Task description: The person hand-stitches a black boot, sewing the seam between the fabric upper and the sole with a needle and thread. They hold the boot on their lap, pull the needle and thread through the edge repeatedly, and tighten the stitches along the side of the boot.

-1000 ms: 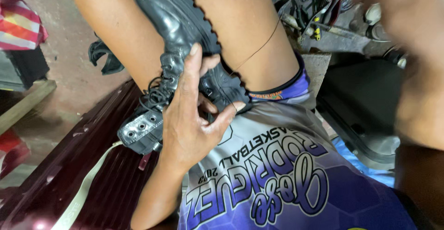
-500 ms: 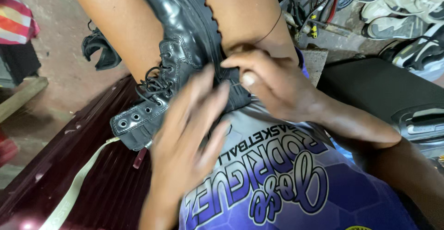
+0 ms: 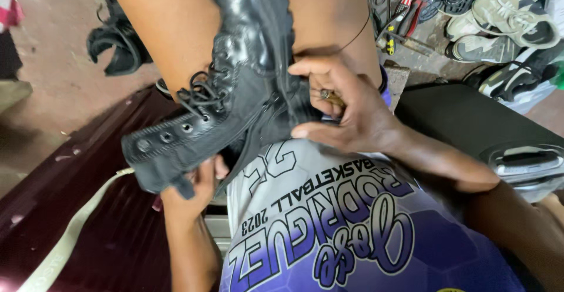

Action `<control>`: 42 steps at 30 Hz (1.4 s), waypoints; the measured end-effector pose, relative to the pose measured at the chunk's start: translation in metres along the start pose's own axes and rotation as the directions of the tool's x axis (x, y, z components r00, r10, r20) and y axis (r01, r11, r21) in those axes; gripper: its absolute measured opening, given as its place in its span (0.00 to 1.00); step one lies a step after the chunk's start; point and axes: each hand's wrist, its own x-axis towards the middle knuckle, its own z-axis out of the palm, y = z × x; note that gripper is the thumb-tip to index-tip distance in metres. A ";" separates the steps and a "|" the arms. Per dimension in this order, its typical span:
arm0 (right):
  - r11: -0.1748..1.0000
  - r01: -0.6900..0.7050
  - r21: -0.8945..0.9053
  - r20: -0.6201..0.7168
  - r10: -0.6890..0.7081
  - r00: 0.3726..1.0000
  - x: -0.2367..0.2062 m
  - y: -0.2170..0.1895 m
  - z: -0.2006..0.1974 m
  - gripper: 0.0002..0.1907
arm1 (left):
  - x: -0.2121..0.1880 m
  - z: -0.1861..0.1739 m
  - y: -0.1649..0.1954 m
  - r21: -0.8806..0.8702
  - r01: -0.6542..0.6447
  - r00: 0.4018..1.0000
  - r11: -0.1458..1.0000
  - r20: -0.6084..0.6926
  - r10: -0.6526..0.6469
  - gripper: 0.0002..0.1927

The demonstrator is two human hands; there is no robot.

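Though laced, black boot [image 3: 235, 92], scuffed.

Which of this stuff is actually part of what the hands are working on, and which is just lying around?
In hand:
black lace-up boot, gripped between the knees
left hand, under the boot's top edge
right hand, pinching a small tool at the boot's side

Lying about:
pile of shoes
hand tools
black strap on the floor

I am holding a black lace-up boot [image 3: 235, 92] between my knees, my left hand [image 3: 191, 189] gripping its collar at seven o'clock, my right hand [image 3: 346, 110] pinching its side at three o'clock.
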 end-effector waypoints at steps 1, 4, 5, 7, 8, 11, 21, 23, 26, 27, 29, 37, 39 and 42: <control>0.996 -0.022 -0.082 -0.017 0.021 1.000 0.000 -0.002 0.003 0.38 | 0.009 0.000 0.005 0.199 -0.087 0.992 0.976 0.106 0.067 0.06; 0.988 0.027 -0.154 -0.087 -0.041 0.995 0.002 -0.003 0.010 0.38 | 0.035 0.007 0.003 0.528 -0.344 0.919 0.776 0.359 0.162 0.05; 0.986 0.065 -0.152 -0.102 -0.081 0.992 0.002 -0.003 0.013 0.38 | 0.039 0.015 -0.004 0.529 -0.376 0.913 0.761 0.353 0.206 0.06; 0.982 0.053 -0.183 -0.112 -0.074 0.991 0.003 -0.001 0.016 0.38 | 0.040 0.027 -0.018 0.578 -0.419 0.905 0.700 0.333 0.266 0.12; 0.977 0.058 -0.207 -0.117 -0.084 0.990 0.004 0.001 0.017 0.38 | 0.041 0.031 -0.026 0.622 -0.439 0.898 0.649 0.326 0.294 0.14; 0.966 0.089 -0.243 -0.121 -0.121 0.985 0.006 0.005 0.019 0.38 | 0.035 0.029 -0.043 0.784 -0.511 0.840 0.352 0.370 0.396 0.16; 0.975 -0.030 -0.222 -0.061 0.017 0.998 0.011 -0.001 0.015 0.36 | -0.029 -0.027 -0.059 0.493 -0.181 0.862 0.851 -0.338 0.378 0.23; 0.969 0.003 -0.248 -0.041 -0.013 0.999 0.010 -0.005 0.012 0.36 | -0.032 -0.019 -0.046 0.617 -0.158 0.841 0.771 -0.325 0.433 0.20; 0.963 0.003 -0.271 -0.053 -0.017 0.998 0.008 -0.007 0.010 0.36 | -0.034 -0.003 -0.012 0.586 -0.036 0.903 0.809 -0.327 0.278 0.13; 0.949 -0.033 -0.314 -0.045 0.020 0.999 0.007 -0.007 0.009 0.36 | -0.032 0.001 -0.002 0.501 0.033 0.940 0.865 -0.310 0.144 0.12; 0.912 -0.070 -0.404 -0.011 0.072 0.997 0.003 -0.008 0.006 0.38 | -0.019 0.008 0.014 0.426 -0.014 0.991 0.905 -0.112 0.068 0.11; 0.750 0.001 -0.662 0.130 0.113 0.985 -0.008 -0.024 -0.035 0.44 | 0.046 0.024 -0.008 0.707 -0.380 0.922 0.596 0.340 0.185 0.15; 0.776 0.014 -0.630 0.110 0.072 0.991 -0.005 -0.024 -0.034 0.43 | 0.044 0.029 -0.016 0.661 -0.300 0.950 0.688 0.270 0.155 0.14; 0.732 0.175 -0.659 0.006 -0.227 0.974 0.000 -0.019 -0.019 0.39 | 0.036 0.036 -0.026 0.564 -0.180 0.978 0.806 0.189 0.086 0.13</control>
